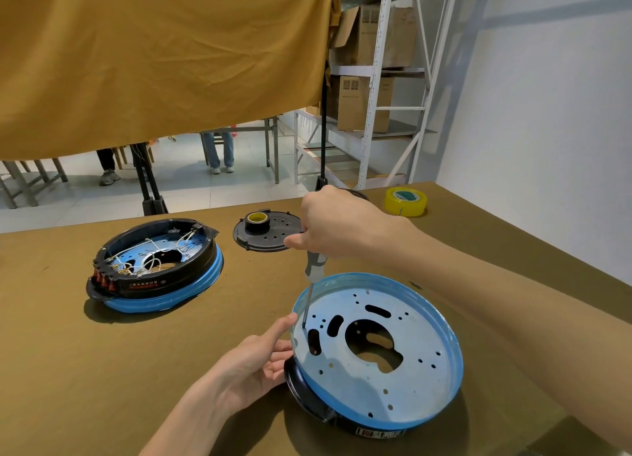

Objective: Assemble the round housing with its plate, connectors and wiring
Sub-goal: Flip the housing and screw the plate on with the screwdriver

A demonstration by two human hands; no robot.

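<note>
From the head camera, the right hand (337,225) grips a screwdriver (313,278), fingers curled round its handle. Its tip points down at a small hole in the metal plate (393,370). The plate sits inside the round blue housing (455,384) on the brown table (171,353). The left hand (253,363) rests on the housing's left edge, fingers straight. 1 more housing (160,271), full of wires, sits far left.
</note>
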